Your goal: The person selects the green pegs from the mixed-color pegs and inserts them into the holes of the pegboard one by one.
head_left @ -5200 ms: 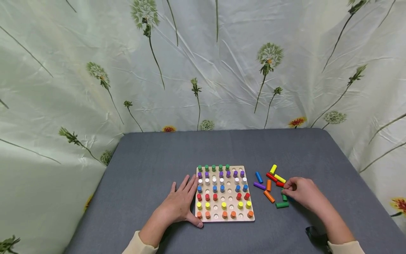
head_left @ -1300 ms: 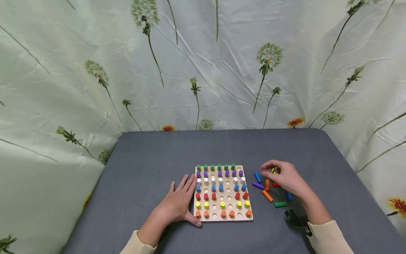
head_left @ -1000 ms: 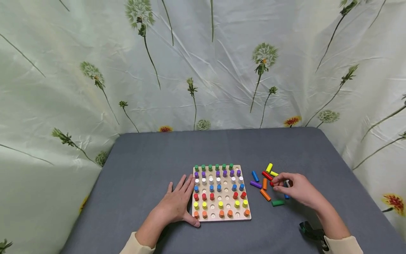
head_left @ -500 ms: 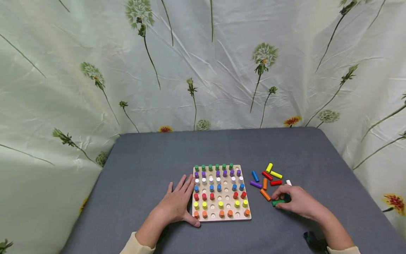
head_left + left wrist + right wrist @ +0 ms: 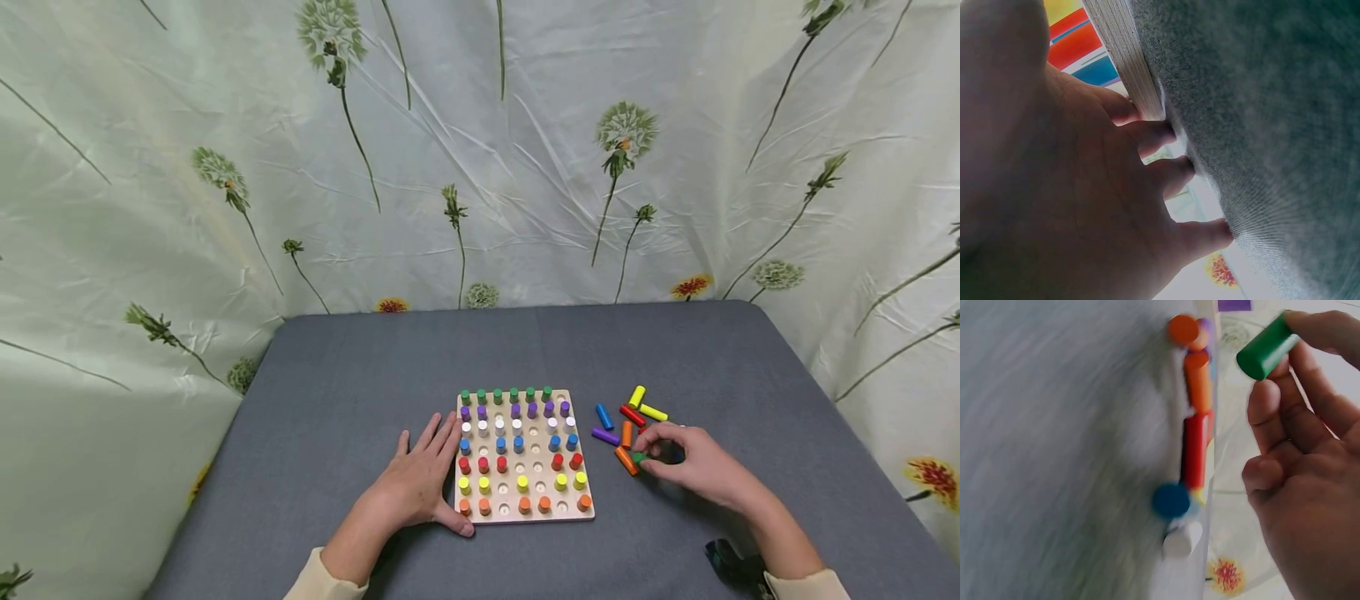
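Note:
A square wooden pegboard (image 5: 513, 517) holds rows of coloured pegs, with bare holes among them. Beside its left edge my left hand (image 5: 422, 487) lies with fingers spread and straight, the thumb along the near left corner. In the left wrist view the fingertips of this hand (image 5: 1110, 169) touch the grey cloth and the board's wooden edge (image 5: 1124, 56). To the right of the board, my right hand (image 5: 701, 471) pinches a green peg (image 5: 1266, 350) between thumb and index finger. That peg is tilted and raised above the table in the right wrist view.
Loose pegs lie right of the board: blue (image 5: 603, 416), purple (image 5: 606, 436), orange (image 5: 626, 461), red (image 5: 632, 414) and yellow (image 5: 637, 395). A white peg (image 5: 1182, 540) and a blue peg (image 5: 1171, 500) lie near the right hand. Grey cloth (image 5: 405, 358) covers the table.
The top row has gained a green peg since the oldest frame. My right hand returned to the loose pegs, gripped another green one and lifted it slightly leftward. My left hand stays put.

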`<state>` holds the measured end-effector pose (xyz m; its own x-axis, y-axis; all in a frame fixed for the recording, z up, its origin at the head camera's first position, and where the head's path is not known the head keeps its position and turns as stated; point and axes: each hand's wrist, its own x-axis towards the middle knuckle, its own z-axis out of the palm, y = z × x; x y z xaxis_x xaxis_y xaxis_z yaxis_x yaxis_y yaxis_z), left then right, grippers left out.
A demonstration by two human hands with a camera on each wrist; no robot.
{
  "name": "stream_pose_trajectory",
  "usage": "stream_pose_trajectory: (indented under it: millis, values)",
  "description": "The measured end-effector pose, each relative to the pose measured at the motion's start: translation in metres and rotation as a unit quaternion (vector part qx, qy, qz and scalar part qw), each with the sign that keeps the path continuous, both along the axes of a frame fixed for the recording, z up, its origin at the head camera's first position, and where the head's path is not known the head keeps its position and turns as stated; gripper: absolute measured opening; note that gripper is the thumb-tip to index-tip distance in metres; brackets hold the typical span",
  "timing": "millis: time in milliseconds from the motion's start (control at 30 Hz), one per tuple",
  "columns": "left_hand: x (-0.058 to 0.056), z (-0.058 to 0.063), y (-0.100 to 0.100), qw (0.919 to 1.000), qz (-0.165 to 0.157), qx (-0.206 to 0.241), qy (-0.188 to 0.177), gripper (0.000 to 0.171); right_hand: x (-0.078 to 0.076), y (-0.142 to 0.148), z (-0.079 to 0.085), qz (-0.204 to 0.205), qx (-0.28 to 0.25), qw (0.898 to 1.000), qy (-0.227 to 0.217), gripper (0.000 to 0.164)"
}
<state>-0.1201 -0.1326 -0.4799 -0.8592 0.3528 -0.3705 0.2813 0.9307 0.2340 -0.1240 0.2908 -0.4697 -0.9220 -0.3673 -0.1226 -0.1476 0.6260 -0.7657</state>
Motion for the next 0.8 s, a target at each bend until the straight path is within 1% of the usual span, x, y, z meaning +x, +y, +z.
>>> stream_pose_trajectory:
  millis: [67,200,367,467,567,667,800]
  values:
    - [0.000,0.000,0.000,1.0000,0.001,0.000,0.001,0.151,-0.002,-0.005,0.004,-0.010,-0.020,1.000,-0.001,0.017]
    - [0.001,-0.002,-0.001,1.0000,0.003,-0.003,-0.001,0.152,-0.006,-0.016,0.009,-0.020,-0.049,0.998,0.018,0.017]
    - [0.000,-0.004,-0.001,0.9999,0.000,-0.009,-0.005,0.152,-0.014,-0.028,0.011,-0.023,-0.092,0.995,0.028,0.019]
    - [0.000,-0.004,-0.001,0.9999,-0.003,-0.011,-0.006,0.151,-0.020,-0.033,0.012,-0.029,-0.107,0.993,0.034,0.019]
    - [0.000,-0.003,-0.001,0.9999,-0.003,-0.010,-0.004,0.150,-0.027,-0.039,0.013,-0.046,-0.112,0.992,0.046,0.018]
    - [0.000,-0.002,-0.001,0.9999,-0.003,-0.010,-0.003,0.150,-0.035,-0.045,0.012,-0.061,-0.115,0.990,0.049,0.018]
    - [0.000,-0.002,0.000,0.9999,-0.002,-0.013,-0.005,0.150,-0.047,-0.055,0.009,-0.076,-0.108,0.991,0.037,0.020]
